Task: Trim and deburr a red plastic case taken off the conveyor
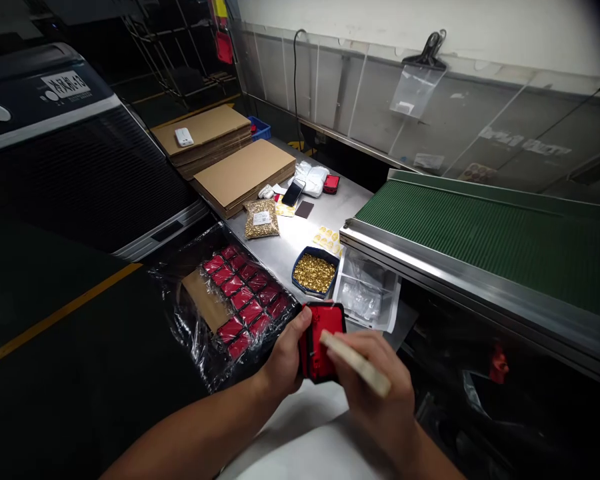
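Note:
My left hand point(286, 357) grips a red plastic part with a black rim point(331, 321), shaped like a small case, and tilts it in front of my body. Its thumb lies along the left edge. In my right hand point(387, 383) is a pale, flat wooden stick point(357, 365), its far end at the face of the red part. Whether the stick touches the part I cannot tell. Just beyond the hands, small gold-coloured metal pieces point(314, 272) fill a dark blue bin point(300, 289).
Left, a plastic-lined box holds rows of red parts point(240, 299). A white tray point(394, 312) with clear bags sits under the green conveyor's point(460, 227) end. Behind are a bag of gold pieces point(261, 221), a phone point(293, 192) and cardboard stacks point(247, 170).

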`<state>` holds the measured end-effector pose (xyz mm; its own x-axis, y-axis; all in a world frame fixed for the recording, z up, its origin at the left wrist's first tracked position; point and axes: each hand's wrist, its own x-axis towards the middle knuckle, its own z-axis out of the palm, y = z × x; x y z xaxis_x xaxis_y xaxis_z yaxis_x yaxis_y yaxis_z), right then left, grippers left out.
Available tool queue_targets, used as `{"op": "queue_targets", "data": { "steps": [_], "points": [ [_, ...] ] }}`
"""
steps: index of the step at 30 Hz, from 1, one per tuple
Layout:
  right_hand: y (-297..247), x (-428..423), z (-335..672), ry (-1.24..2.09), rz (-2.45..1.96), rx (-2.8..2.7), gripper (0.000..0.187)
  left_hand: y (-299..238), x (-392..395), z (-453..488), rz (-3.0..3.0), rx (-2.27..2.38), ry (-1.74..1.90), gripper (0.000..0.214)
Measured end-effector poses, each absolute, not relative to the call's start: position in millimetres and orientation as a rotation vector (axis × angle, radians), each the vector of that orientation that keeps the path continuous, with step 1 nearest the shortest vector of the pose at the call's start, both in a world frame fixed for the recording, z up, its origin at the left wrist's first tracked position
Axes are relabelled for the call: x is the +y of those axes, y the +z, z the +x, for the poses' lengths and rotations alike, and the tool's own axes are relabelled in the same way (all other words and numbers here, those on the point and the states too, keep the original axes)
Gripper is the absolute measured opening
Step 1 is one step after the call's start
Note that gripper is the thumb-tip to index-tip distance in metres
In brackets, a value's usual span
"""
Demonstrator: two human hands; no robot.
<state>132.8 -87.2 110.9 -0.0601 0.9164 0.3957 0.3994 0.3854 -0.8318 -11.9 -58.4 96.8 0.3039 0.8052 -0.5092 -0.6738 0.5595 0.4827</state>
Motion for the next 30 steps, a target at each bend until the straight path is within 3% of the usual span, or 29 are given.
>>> {"op": "queue_targets", "data": {
  "steps": [6,8,10,13,16,21,30],
  "points": [
    [103.7,-87.7,146.3,0.624,-1.352,-1.246,0.019,102.2,-57.3,-11.4,0.205,0.748,0.951,0.052],
    [86.3,-88.2,153.1,0.708,-1.538,-0.934,0.023,102.8,-57.2,-12.2,0.170,0.770,0.955,0.053],
    [54.2,-85.4,159.2,0.905,-1.691,-0.610,0.027,103.4,-56.4,-13.9,0.151,0.760,0.966,0.054],
    [-14.2,-77.9,164.0,1.335,-1.781,-0.247,0.019,105.3,-54.6,-17.9,0.147,0.702,1.005,0.059],
    [-81.3,-71.9,162.6,1.535,-1.872,-0.045,0.015,107.6,-53.7,-22.7,0.121,0.722,0.984,0.067],
    [-142.4,-62.9,154.2,1.506,-1.911,0.196,0.012,113.3,-54.0,-29.9,0.121,0.757,0.933,0.074],
    [-163.5,-57.4,142.7,1.508,-1.806,0.263,0.031,119.4,-56.3,-40.7,0.135,0.744,0.993,0.071]
  ]
}}
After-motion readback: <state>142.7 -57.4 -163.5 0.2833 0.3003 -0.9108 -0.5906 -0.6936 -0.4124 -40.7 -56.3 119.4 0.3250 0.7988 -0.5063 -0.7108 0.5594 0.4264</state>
